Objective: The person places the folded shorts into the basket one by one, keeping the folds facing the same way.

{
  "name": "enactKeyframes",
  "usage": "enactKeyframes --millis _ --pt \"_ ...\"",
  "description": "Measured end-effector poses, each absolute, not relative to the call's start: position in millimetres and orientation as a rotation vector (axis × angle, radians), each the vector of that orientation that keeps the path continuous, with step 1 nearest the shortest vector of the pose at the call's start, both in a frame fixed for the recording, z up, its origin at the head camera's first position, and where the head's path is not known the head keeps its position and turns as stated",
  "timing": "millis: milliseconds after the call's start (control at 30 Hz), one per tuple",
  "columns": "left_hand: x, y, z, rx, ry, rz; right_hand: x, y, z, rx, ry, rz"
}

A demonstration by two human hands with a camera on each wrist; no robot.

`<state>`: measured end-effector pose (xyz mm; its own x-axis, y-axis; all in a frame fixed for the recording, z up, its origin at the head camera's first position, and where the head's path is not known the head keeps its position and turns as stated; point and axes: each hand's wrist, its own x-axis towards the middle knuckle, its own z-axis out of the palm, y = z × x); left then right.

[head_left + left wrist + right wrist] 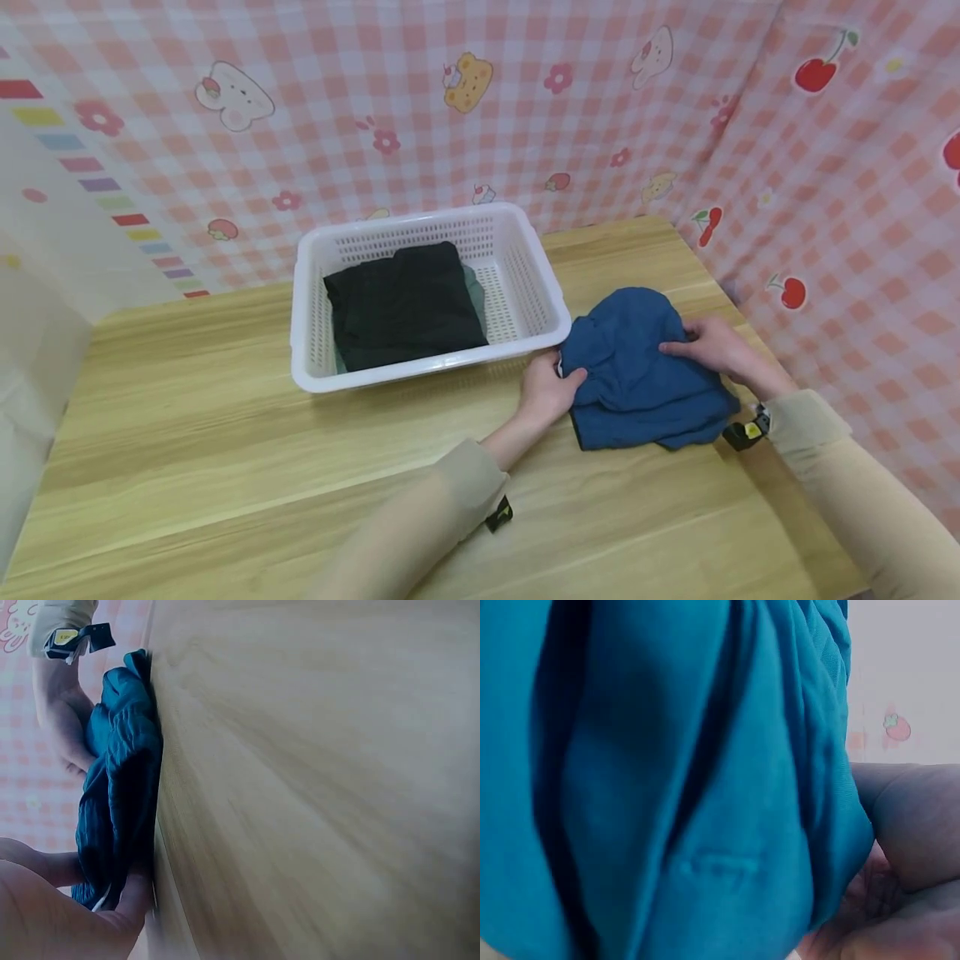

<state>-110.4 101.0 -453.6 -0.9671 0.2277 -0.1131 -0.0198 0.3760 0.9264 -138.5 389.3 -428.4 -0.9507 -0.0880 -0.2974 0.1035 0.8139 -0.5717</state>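
Observation:
A folded blue garment point(630, 367) lies bunched on the table, just right of the basket; its exact kind is unclear. My left hand point(546, 387) pinches its left edge, thumb on top, near the basket's front right corner. At the upper right side, my right hand point(712, 343) grips the cloth with its thumb on top; the other fingers are mostly hidden. Seen from the left wrist, the garment point(124, 750) stands in loose layers between both hands. Gathered folds of the blue garment point(667, 787) fill most of the right wrist view, beside the right hand point(922, 825).
A white plastic basket point(420, 373) stands at the back middle of the wooden table point(225, 467). Inside it, a folded black garment point(405, 308) lies over a grey-green cloth point(474, 292). Pink checked curtains point(322, 108) border the table behind and on the right.

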Motion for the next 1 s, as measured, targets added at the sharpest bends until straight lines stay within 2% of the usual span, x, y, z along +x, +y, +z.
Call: enactKeyframes --millis 1000 --pt "-86 12 -450 0.288 2.410 1.397 -112 320 -433 -0.237 2.668 -0.952"
